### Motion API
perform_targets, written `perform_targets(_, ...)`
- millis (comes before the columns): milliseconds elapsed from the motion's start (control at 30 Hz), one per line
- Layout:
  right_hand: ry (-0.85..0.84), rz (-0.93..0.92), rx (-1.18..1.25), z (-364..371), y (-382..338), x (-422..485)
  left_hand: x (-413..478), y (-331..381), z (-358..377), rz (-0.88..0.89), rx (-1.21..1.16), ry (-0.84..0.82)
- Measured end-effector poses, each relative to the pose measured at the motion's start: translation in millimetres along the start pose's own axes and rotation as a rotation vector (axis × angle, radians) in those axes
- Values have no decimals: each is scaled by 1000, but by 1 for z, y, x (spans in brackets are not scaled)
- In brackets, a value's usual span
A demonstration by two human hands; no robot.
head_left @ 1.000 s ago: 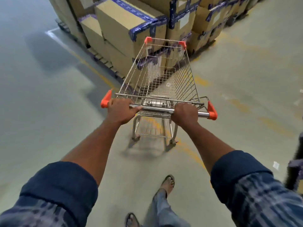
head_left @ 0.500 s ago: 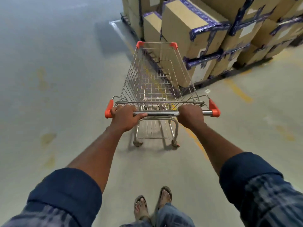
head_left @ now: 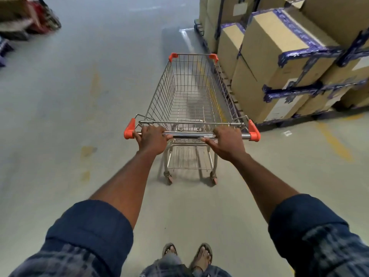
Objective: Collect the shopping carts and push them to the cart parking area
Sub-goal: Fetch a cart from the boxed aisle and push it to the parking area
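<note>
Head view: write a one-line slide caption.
Left hand and right hand grip the handle of an empty shopping cart beside stacked, taped cardboard boxes.

Nothing here can be read. White labels (head_left: pixel 279 111) on the cardboard boxes (head_left: pixel 269 43) are blurred blank patches, any print on their purple tape (head_left: pixel 299 90) is too smeared, and the shopping cart (head_left: pixel 189 134) shows no legible mark.

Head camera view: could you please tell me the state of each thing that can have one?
shopping cart: upright on its wheels, basket empty
handle: gripped by both hands
left hand: fingers curled round the handle
right hand: fingers curled round the handle
cardboard boxes: stacked, taped shut, right of the cart
</note>
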State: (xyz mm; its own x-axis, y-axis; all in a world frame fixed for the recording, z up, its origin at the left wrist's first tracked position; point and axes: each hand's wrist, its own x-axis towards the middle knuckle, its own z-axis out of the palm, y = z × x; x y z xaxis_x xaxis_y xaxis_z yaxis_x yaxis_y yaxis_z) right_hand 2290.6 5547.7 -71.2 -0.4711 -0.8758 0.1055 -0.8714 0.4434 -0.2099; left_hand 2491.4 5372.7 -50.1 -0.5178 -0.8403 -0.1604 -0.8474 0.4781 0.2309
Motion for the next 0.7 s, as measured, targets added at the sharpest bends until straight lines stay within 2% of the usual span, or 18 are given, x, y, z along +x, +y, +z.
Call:
perform_targets(400, -67, -12, -102, 21, 20, 142, 124, 4, -13, 4, -53, 8)
perform_targets(700, -166, 117, -124, 24, 28, 279, 253, 6, -38, 75, -93, 11)
